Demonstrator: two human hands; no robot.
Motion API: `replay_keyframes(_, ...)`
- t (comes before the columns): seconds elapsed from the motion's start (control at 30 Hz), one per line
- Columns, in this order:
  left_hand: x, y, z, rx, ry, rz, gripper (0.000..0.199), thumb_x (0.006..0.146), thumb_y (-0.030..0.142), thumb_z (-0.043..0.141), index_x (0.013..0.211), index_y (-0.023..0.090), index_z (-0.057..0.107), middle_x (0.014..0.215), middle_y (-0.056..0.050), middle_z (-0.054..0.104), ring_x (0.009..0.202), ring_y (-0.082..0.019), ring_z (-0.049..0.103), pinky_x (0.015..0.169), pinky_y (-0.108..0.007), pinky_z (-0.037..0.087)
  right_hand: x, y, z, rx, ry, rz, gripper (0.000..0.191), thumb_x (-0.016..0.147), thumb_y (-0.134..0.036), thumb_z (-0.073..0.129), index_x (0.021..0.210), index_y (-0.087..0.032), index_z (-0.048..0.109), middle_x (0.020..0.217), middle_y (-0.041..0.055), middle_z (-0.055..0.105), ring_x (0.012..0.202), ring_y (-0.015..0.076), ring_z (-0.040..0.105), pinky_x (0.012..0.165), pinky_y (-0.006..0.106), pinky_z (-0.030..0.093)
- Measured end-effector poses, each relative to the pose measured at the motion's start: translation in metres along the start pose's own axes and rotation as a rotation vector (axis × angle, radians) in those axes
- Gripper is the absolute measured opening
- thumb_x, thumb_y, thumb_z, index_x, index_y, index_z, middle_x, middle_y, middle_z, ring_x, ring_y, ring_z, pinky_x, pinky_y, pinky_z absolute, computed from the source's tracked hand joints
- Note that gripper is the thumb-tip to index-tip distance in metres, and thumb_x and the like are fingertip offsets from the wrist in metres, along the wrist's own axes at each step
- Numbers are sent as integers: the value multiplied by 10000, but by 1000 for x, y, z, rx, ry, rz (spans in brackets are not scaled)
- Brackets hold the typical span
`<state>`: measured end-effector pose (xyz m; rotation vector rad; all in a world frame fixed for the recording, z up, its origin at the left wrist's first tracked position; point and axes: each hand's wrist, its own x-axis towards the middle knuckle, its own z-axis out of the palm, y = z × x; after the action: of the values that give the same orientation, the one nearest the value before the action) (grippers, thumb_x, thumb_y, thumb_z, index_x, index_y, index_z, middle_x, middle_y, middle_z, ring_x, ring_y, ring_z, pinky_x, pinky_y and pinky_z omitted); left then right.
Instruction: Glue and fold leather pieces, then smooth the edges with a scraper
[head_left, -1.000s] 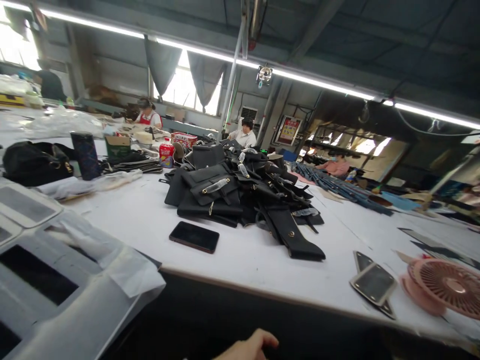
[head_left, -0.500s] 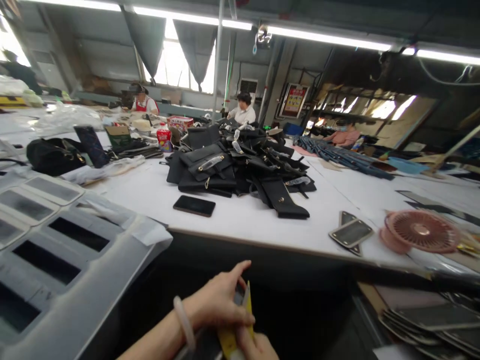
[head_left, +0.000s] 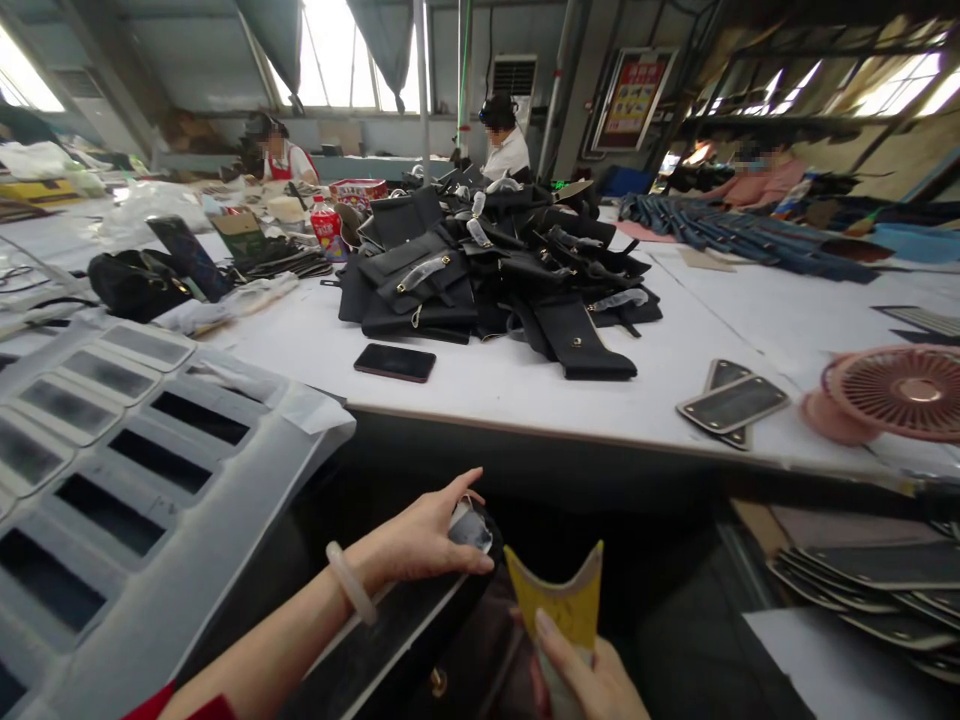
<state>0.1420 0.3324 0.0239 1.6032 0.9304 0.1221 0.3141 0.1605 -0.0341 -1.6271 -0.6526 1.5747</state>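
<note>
Low in front of me, my left hand [head_left: 424, 532] grips the end of a black bag [head_left: 390, 630], thumb and index finger spread around a piece wrapped in clear plastic [head_left: 471, 527]. A gold clasp [head_left: 439, 682] shows on the bag's dark lower part. My right hand [head_left: 589, 672] is closed on a yellow scraper [head_left: 559, 595] with a curved notch at its top edge. The scraper is upright, just right of the bag and apart from the left hand. The bag's lower end runs out of the picture.
Black bags [head_left: 480, 270] lie heaped on the white table [head_left: 480, 395], behind a phone [head_left: 394, 362]. Grey racks with slots [head_left: 187, 560] stand left. To the right are framed dark plates [head_left: 735, 405], a pink fan [head_left: 892, 390] and a lower stack of plates [head_left: 877, 590]. Several people work farther back.
The scraper, earlier edge-on against the left hand, has moved right with my right hand and turned its broad face to me. My left hand shifted slightly up and left. The camera tilted down.
</note>
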Motion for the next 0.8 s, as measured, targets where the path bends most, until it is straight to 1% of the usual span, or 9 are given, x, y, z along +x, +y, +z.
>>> replay_keyframes(0.13, 4, -1, 4, 34, 6, -12, 1020, 629, 265, 776, 1515, 211, 273, 1314, -77, 557, 972, -208, 595, 917, -345, 462, 23, -43, 11, 292, 135, -53, 686, 644, -735, 716, 957, -127, 662, 504, -59, 490, 401, 81, 434, 432, 207, 373)
replay_keyframes(0.23, 4, -5, 3, 56, 12, 18, 1020, 641, 293, 773, 1520, 221, 261, 1325, -80, 557, 1018, -224, 588, 950, -350, 452, 41, -53, 31, 300, 168, -57, 678, 574, -717, 771, 878, -125, 644, 495, -59, 495, 400, 80, 429, 414, 205, 374)
replay_keyframes(0.3, 4, -6, 3, 68, 21, 32, 1020, 644, 307, 769, 1523, 227, 257, 1331, -80, 560, 1060, -240, 580, 981, -360, 438, 48, -49, 38, 261, 178, -30, 646, 558, -731, 768, 775, -141, 617, 470, -58, 478, 382, 83, 418, 390, 211, 361)
replay_keyframes(0.37, 3, -7, 3, 75, 26, 30, 1019, 645, 303, 759, 1526, 234, 252, 1333, -74, 565, 1095, -254, 572, 1000, -370, 429, 52, -41, 39, 219, 178, -25, 615, 602, -734, 739, 763, -152, 624, 468, -43, 493, 395, 108, 451, 393, 227, 378)
replay_keyframes(0.43, 3, -6, 3, 79, 25, 19, 1021, 646, 293, 752, 1529, 237, 242, 1328, -61, 572, 1127, -266, 561, 1017, -378, 420, 53, -36, 37, 164, 176, -74, 575, 689, -701, 699, 858, -153, 675, 552, 9, 593, 512, 171, 572, 483, 267, 472)
replay_keyframes(0.5, 4, -5, 4, 82, 22, 7, 1010, 658, 281, 739, 1531, 228, 235, 1326, -53, 574, 1151, -273, 550, 1032, -382, 411, 53, -36, 36, 79, 179, -172, 539, 774, -648, 653, 989, -156, 702, 771, 75, 705, 754, 239, 667, 690, 317, 545)
replay_keyframes(0.6, 5, -3, 5, 96, 23, 2, 984, 685, 283, 714, 1534, 194, 225, 1360, -68, 552, 1175, -287, 539, 1047, -393, 400, 52, -42, 40, -38, 172, -346, 494, 878, -575, 562, 1148, -176, 673, 1133, 108, 694, 1098, 267, 623, 984, 349, 478)
replay_keyframes(0.7, 6, -4, 2, 65, 15, 17, 993, 692, 304, 715, 1539, 201, 208, 1395, -82, 531, 1188, -304, 531, 1047, -411, 396, 53, -45, 46, -85, 159, -450, 463, 939, -529, 481, 1233, -200, 623, 1277, 95, 630, 1225, 238, 556, 1074, 335, 414)
replay_keyframes(0.8, 5, -7, -3, -81, -61, 20, 1064, 677, 302, 745, 1549, 190, 145, 1385, -97, 543, 1129, -282, 571, 1022, -417, 420, 54, -38, 45, -85, 140, -460, 475, 940, -540, 482, 1256, -210, 609, 1306, 95, 615, 1251, 235, 539, 1095, 343, 392)
